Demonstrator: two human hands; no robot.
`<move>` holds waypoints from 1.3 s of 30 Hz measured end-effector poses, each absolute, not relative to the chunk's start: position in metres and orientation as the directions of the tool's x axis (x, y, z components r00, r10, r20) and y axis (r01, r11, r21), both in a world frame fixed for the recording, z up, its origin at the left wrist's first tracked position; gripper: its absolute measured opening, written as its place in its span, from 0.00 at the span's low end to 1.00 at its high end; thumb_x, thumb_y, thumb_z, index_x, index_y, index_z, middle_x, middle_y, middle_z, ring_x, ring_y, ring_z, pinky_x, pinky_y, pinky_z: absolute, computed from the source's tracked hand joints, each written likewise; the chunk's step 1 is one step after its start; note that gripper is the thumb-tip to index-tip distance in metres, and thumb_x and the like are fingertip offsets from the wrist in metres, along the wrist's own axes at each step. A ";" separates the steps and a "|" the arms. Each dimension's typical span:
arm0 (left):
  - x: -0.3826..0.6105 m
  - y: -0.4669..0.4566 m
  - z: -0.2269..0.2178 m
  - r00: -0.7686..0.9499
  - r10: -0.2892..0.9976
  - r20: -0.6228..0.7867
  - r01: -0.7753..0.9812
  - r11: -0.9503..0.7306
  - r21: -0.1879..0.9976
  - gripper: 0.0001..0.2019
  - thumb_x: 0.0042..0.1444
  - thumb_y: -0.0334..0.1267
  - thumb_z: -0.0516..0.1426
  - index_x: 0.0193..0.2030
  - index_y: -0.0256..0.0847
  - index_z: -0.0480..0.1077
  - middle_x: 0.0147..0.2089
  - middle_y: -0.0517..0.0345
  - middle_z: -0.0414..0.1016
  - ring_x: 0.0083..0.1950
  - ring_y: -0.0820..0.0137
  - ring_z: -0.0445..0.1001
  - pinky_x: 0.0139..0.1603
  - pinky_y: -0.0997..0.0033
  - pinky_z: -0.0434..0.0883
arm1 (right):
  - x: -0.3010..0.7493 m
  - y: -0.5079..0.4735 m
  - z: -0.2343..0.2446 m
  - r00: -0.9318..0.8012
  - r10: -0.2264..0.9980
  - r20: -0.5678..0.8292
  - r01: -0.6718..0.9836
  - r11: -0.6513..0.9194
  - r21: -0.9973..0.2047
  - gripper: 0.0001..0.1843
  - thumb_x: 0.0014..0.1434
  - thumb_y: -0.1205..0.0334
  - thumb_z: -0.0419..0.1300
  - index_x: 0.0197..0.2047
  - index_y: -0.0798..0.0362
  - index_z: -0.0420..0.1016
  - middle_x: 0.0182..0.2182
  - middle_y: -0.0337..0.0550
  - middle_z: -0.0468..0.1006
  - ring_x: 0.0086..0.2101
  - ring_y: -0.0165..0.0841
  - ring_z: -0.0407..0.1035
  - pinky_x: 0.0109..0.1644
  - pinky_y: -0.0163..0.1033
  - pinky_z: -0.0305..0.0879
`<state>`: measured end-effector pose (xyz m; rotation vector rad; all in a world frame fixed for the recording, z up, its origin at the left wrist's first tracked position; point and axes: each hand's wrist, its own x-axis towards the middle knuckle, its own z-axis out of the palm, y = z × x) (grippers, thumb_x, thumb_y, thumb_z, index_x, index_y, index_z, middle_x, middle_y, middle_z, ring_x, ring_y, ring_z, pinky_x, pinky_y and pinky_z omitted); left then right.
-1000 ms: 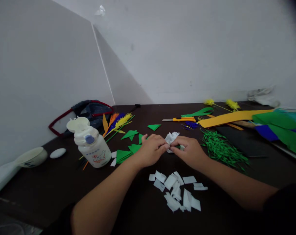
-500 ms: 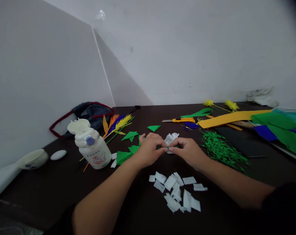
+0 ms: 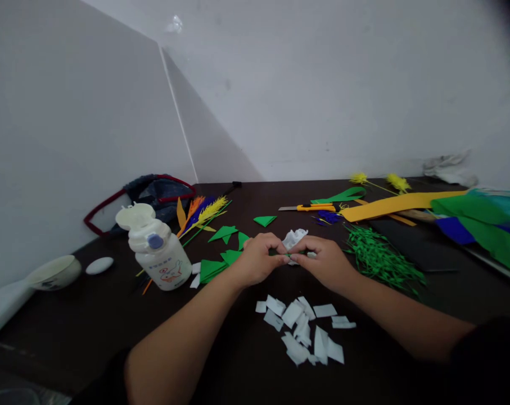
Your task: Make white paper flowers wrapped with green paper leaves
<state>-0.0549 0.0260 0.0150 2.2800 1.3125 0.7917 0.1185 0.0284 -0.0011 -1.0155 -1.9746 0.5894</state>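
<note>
My left hand (image 3: pixel 260 260) and my right hand (image 3: pixel 323 260) meet fingertip to fingertip over the middle of the dark table. Pinched between them is a small green paper piece (image 3: pixel 288 255), mostly covered by the thumbs and forefingers. Just behind the fingers lies a crumpled white tissue (image 3: pixel 296 237); whether they touch it I cannot tell. Beside my left hand are several cut green paper pieces (image 3: pixel 211 270). Small white paper pieces (image 3: pixel 293 313) lie scattered in front of both hands.
At left stand an open-lidded white bottle (image 3: pixel 164 264) and a bowl (image 3: pixel 55 274). Paper flower stems (image 3: pixel 206 214) rest behind the bottle. An orange box cutter (image 3: pixel 314 208) lies blade out at the back. Green paper sprigs (image 3: pixel 381 261) and a yellow paper strip (image 3: pixel 398 205) are at right.
A left finger that stuck out to the side has drawn in toward the hand. Both hands keep their pinch on the green paper piece in nearly the same spot.
</note>
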 end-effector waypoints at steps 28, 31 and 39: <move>-0.055 0.022 0.018 0.396 0.885 0.244 0.735 -0.465 0.494 0.10 0.45 0.45 0.59 0.33 0.44 0.69 0.38 0.59 0.70 0.47 0.64 0.64 0.53 0.51 0.52 | 0.116 0.028 0.000 -0.358 0.802 0.479 0.446 0.597 -0.667 0.04 0.46 0.70 0.57 0.25 0.53 0.71 0.26 0.39 0.74 0.29 0.31 0.68 0.35 0.37 0.62; -0.056 0.024 0.018 0.453 0.867 0.205 0.696 -0.488 0.526 0.09 0.52 0.45 0.53 0.34 0.43 0.71 0.38 0.58 0.71 0.45 0.66 0.65 0.50 0.59 0.57 | 0.117 0.029 -0.002 -0.368 0.762 0.533 0.440 0.648 -0.622 0.05 0.47 0.70 0.56 0.25 0.52 0.71 0.25 0.39 0.73 0.29 0.30 0.67 0.35 0.36 0.62; -0.056 0.025 0.020 0.425 0.868 0.255 0.706 -0.495 0.506 0.04 0.49 0.38 0.57 0.27 0.42 0.70 0.35 0.61 0.70 0.44 0.68 0.65 0.49 0.62 0.57 | 0.116 0.028 -0.002 -0.359 0.790 0.497 0.439 0.613 -0.657 0.04 0.46 0.70 0.57 0.25 0.52 0.72 0.26 0.39 0.74 0.29 0.30 0.67 0.35 0.36 0.63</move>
